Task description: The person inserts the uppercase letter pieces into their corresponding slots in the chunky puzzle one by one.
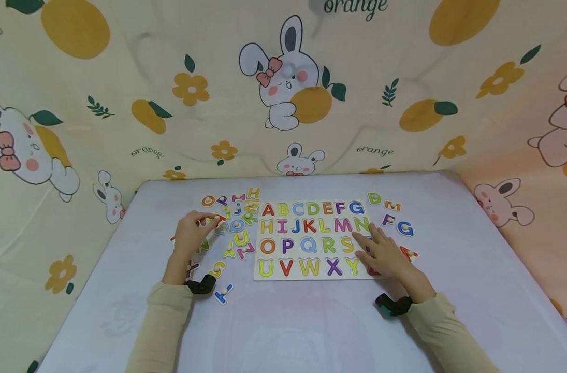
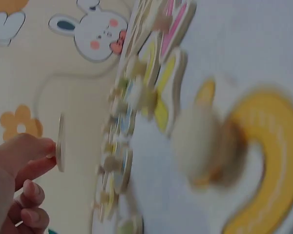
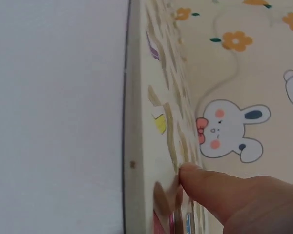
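My left hand [image 1: 193, 233] pinches a small red wooden letter piece [image 1: 221, 218] between thumb and fingers, above the loose letters on the left. In the left wrist view that letter piece [image 2: 61, 142] shows edge-on, raised off the table; which letter it is, I cannot tell. The alphabet board [image 1: 302, 255] lies flat at the middle of the table, with rows of coloured letter shapes from A on. My right hand [image 1: 384, 255] rests on the board's right side, fingers spread, covering part of the lower rows. One fingertip [image 3: 188, 170] touches the board in the right wrist view.
Loose knobbed letters crowd left of the board, among them a yellow U [image 1: 241, 238] and an orange O [image 1: 208, 201]. A blue T [image 1: 223, 293] lies nearer the front. At right are a blue G [image 1: 405, 228] and a green D [image 1: 374, 198]. A patterned cloth hangs behind.
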The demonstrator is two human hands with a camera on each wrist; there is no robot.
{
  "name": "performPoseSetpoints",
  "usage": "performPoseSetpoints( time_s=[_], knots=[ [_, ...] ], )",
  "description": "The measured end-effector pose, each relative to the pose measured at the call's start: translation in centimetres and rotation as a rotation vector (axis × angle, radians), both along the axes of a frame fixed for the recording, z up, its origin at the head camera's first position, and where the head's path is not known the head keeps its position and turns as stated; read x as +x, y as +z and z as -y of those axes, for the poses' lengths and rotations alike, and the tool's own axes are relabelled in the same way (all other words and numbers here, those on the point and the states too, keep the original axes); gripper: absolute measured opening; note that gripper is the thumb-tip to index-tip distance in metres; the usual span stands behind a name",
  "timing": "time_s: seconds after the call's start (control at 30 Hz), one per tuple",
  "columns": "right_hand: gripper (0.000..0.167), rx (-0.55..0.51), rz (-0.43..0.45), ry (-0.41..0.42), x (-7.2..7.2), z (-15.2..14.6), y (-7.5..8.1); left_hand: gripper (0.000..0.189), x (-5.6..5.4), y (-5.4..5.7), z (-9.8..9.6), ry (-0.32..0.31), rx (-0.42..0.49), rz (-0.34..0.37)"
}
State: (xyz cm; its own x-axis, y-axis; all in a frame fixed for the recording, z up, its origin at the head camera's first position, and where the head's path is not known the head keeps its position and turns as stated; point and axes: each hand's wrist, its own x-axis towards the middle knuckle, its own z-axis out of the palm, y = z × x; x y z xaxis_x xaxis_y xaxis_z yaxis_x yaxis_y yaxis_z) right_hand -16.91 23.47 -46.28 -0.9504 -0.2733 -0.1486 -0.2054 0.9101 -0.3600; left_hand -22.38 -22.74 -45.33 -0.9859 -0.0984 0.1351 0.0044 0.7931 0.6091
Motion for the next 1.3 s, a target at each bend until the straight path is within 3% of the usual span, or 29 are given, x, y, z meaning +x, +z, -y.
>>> performPoseSetpoints(
  time_s=[0.3, 0.5, 0.67, 0.9, 1.13, 1.3],
  knots=[
    [0.06, -0.044, 0.008, -0.003, 0.2, -0.4, -0.6, 0.024, -0.4, 0.0, -3.2, -0.14, 0.05, -0.112],
    [0.061, -0.091, 0.019, -0.005, 0.0, -0.5, -0.7, 0.023, -1.0, 0.1, -5.1, -0.215, 0.067, -0.09],
    [0.061, -0.112, 0.018, -0.012, 0.1, -0.6, -0.8, 0.022, -1.8, -0.2, -6.3, -0.235, 0.077, -0.061],
    [0.061, -0.135, 0.01, -0.019, 0.1, -0.5, -1.0, 0.021, -2.5, -0.8, -7.0, -0.249, 0.111, -0.074],
    [0.06, -0.12, 0.005, -0.023, 0.2, -0.4, -0.9, 0.021, -2.7, -0.8, -7.5, -0.28, 0.116, -0.088],
    [0.06, -0.121, 0.007, -0.024, 0.2, -0.4, -1.0, 0.022, -3.2, -0.8, -8.0, -0.265, 0.093, -0.06]
  ],
)
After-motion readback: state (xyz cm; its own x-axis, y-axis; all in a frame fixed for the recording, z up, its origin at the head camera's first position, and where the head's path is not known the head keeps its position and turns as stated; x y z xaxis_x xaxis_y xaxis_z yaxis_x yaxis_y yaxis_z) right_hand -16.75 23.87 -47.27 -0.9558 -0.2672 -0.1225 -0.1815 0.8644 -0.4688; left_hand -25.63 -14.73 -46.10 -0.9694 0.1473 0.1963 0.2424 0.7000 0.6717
